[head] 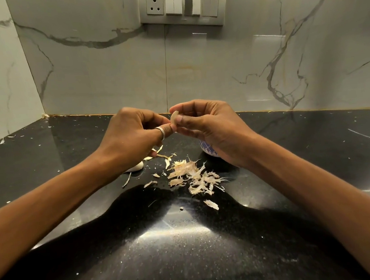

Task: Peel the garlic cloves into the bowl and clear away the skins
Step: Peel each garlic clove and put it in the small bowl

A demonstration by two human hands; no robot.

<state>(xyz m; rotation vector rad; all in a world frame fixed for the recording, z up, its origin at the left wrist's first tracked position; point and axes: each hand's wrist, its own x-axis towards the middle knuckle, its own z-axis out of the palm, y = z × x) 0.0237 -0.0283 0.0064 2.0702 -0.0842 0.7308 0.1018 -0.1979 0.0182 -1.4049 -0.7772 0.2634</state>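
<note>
Head view: both hands are raised above the black table (293, 152), meeting near the middle of the picture in front of the marble wall (106, 79). Between them sits a garlic clove (174, 119), pale and small, well above the tabletop. The left hand (133, 133) has its grip pressed together on the clove's lower end, thumb and forefinger curled in; a silver ring (160, 132) shows on the thumb. The right hand (207, 126) has its grip pinching the clove from the other side, thumb in front, forefinger arched over the top. The clove's long axis runs close to upright, its upper end leaning a little to the right, under the right forefinger. Which end is the pointed one I cannot tell, since fingers cover much of it.

Below the right hand, the bowl (207, 149) stands on the table, white with a blue pattern, mostly hidden by the palm; its contents are not visible. A heap of skins (194, 177) lies on the table just in front of the bowl, between the two forearms, with one loose skin (211, 204) nearer the camera. An unpeeled clove (135, 166) rests on the table under the left wrist. A switch panel (183, 4) is set high on the wall.
</note>
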